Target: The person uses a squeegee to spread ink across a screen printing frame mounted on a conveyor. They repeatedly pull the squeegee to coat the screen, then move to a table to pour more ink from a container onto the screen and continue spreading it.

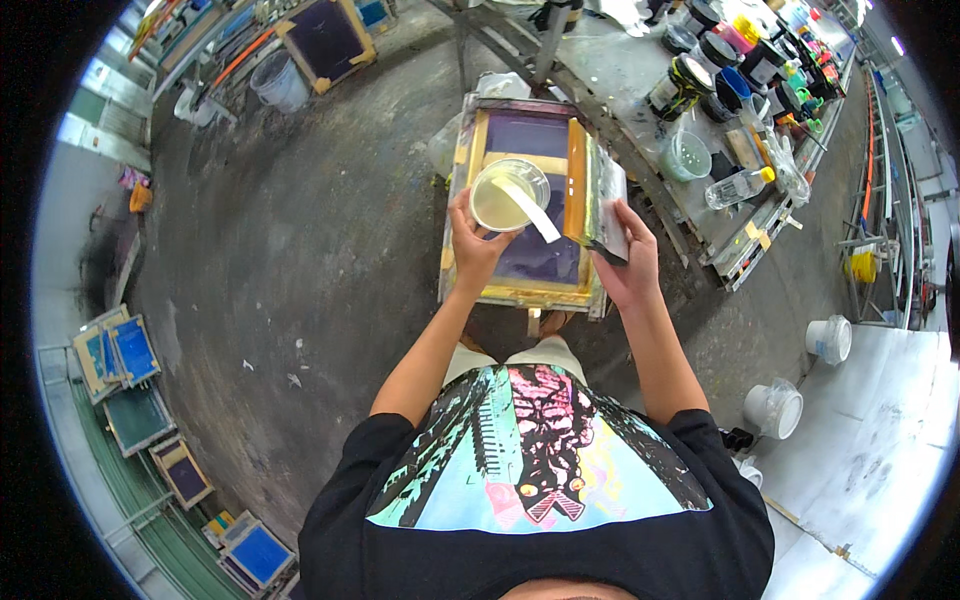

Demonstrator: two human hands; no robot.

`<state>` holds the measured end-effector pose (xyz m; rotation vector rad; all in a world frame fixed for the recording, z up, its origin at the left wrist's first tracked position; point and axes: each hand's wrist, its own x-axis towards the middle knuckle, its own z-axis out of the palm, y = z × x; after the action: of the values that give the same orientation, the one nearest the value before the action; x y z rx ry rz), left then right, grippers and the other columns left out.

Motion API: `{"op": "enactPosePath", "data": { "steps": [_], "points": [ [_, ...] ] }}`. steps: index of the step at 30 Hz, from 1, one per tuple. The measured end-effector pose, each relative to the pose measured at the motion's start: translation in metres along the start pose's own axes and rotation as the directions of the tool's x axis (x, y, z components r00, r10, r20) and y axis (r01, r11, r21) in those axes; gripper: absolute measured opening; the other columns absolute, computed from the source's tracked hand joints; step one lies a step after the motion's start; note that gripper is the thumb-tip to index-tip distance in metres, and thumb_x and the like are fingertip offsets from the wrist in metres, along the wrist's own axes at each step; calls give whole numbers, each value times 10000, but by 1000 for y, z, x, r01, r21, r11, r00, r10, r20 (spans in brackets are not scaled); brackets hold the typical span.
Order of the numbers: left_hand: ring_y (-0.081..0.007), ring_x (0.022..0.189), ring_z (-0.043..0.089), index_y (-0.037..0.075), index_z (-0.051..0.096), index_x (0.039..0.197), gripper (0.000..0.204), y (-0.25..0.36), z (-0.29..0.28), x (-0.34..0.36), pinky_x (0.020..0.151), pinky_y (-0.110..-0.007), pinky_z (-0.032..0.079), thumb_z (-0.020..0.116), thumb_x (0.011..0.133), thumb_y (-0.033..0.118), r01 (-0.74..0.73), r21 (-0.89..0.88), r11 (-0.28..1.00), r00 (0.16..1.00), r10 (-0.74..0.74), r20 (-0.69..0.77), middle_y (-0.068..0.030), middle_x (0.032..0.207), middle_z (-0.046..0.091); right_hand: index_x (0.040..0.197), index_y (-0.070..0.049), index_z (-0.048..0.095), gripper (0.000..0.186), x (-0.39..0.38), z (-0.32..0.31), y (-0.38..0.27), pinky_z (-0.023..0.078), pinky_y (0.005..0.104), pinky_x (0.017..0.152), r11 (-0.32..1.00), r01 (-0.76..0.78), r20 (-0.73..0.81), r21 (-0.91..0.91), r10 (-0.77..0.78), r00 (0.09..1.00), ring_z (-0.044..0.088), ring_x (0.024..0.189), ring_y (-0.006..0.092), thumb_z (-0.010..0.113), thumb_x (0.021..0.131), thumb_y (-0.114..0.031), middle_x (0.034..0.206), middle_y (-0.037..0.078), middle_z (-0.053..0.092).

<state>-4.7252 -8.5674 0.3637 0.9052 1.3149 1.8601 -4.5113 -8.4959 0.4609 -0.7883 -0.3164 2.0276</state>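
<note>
Wrapped round a clear plastic cup (488,208) of pale yellowish liquid is my left hand (476,248). A flat white strip (538,216) leans in the cup and sticks out over its rim to the right. My right hand (632,262) grips the near end of a squeegee (603,190) with an orange-yellow blade edge and a greyish, stained body. Both are held above a screen printing frame (520,132), whose dark purple mesh is bordered with yellowish tape. The cup and my left hand hide part of the mesh.
On the right, a long table (610,75) carries several ink tubs, a clear plastic tub (686,157) and a yellow-capped bottle (740,188). White buckets (775,408) stand at the lower right. More screens (140,415) lean along the left wall; a grey bucket (280,82) stands at the far left.
</note>
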Motion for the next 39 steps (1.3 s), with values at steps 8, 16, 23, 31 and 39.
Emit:
{"op": "enactPosePath", "data": {
  "steps": [8, 16, 23, 31, 39],
  "points": [
    [-267, 1393, 506, 12, 337, 1534, 945, -1, -57, -43, 1102, -417, 557, 843, 743, -90, 32, 34, 999, 999, -33, 35, -125, 1513, 414, 1286, -47, 604, 347, -32, 80, 90, 523, 414, 1018, 961, -131, -56, -243, 120, 991, 680, 1093, 221, 631, 1017, -265, 1182, 71, 690],
    [-162, 1157, 625, 45, 498, 1445, 627, -17, -109, -57, 945, -321, 546, 797, 899, 120, 216, -318, 923, 968, -244, -52, -75, 1328, 610, 1244, -69, 619, 334, -62, 148, 122, 521, 376, 926, 808, -186, -44, -560, 195, 980, 669, 1022, 189, 668, 981, -270, 1119, 60, 699],
    [-237, 1293, 599, 36, 464, 1471, 778, 50, -204, -91, 1101, -378, 506, 859, 802, -7, 203, -140, 969, 943, -232, -241, -106, 1415, 592, 1182, 4, 665, 291, 42, 93, 17, 583, 291, 695, 549, 479, 385, -685, -286, 878, 709, 824, 149, 740, 968, -178, 993, 89, 737],
    [-243, 1328, 575, 38, 410, 1551, 816, 70, -229, -142, 1121, -386, 474, 810, 844, -43, 226, -114, 967, 873, -253, -416, -117, 1468, 568, 1137, -146, 767, 340, 197, -35, 62, 563, 440, 907, -552, 537, 633, -638, 20, 774, 705, 1017, 354, 692, 806, -130, 1063, 127, 749],
    [-240, 1314, 582, 28, 452, 1515, 794, 105, -226, -159, 1098, -389, 508, 814, 816, -78, 211, -8, 977, 826, -183, -533, -129, 1437, 582, 1161, -158, 760, 392, 237, -78, 105, 554, 457, 926, -634, 505, 617, -585, 56, 785, 686, 1056, 344, 702, 780, -91, 1128, 103, 736]
  ]
}}
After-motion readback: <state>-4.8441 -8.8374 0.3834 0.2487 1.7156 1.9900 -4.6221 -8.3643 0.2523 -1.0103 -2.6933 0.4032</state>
